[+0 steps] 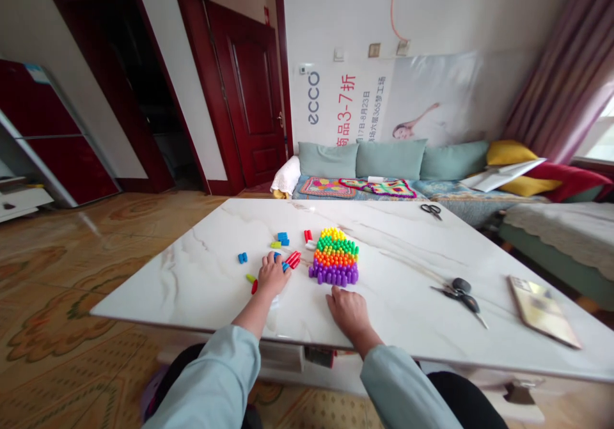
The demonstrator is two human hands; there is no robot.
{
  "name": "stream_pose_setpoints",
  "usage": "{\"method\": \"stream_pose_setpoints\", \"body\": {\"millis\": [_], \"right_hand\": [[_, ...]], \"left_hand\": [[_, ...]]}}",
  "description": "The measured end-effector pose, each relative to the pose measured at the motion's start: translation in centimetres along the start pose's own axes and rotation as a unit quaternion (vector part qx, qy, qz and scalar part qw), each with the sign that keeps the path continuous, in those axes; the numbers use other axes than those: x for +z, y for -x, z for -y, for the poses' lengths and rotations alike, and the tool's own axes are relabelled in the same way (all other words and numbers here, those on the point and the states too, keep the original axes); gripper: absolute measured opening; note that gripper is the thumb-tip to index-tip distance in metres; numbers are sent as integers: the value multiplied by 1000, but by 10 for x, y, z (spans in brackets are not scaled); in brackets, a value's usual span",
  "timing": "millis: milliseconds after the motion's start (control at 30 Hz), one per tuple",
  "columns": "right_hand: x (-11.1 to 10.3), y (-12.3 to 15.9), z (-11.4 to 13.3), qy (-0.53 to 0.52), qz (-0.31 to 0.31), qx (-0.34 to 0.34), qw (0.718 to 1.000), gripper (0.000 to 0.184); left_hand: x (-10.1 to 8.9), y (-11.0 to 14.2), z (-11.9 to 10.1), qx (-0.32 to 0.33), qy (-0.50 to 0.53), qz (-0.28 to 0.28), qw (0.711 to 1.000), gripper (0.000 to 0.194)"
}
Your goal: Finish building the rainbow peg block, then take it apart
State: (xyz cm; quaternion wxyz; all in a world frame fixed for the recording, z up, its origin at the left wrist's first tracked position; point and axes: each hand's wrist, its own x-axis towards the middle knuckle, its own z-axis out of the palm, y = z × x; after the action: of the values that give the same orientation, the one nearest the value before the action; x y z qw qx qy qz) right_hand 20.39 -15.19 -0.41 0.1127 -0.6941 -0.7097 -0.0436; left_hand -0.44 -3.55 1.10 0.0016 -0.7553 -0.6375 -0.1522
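— Several rows of pegs (334, 257) packed together mid-table, yellow down through green and orange to purple, on the marble top (407, 269)!

— What's left loose?

— Red pegs (292, 261) and blue pieces (282, 239) lie scattered just left of the rows, with more strays out past the left hand (272, 275).

— Is that hand gripping anything?

— It's curled low beside a blue peg (277, 256); I can't tell if it's holding one. The right hand (349, 314) lies open and empty, near the purple row.

— Further out?

— One pair of scissors (432, 210), another (459, 295), a booklet (542, 311), then a sofa (388, 159) under a big ecco poster (345, 103).
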Motion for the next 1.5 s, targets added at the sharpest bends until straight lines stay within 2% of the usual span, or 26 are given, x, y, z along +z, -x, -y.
{"method": "stream_pose_setpoints", "body": {"millis": [267,433,667,833,1100,1500], "right_hand": [[7,-2,-3,-9,-24,2,1000,24],[1,-1,-2,2,-3,4,1000,25],[-12,-2,3,19,56,30,998,32],[-10,-2,2,35,50,33,998,38],[-14,-3,-1,49,52,16,997,39],[-7,-5,-7,56,28,8,998,42]], "left_hand": [[2,-1,6,13,32,-30,999,25],[0,0,5,0,84,-59,995,18],[7,-4,17,-17,126,-58,990,12],[13,-5,20,0,154,-69,986,7],[13,-3,20,9,195,-88,977,12],[21,-7,21,8,231,-97,968,11]]}}
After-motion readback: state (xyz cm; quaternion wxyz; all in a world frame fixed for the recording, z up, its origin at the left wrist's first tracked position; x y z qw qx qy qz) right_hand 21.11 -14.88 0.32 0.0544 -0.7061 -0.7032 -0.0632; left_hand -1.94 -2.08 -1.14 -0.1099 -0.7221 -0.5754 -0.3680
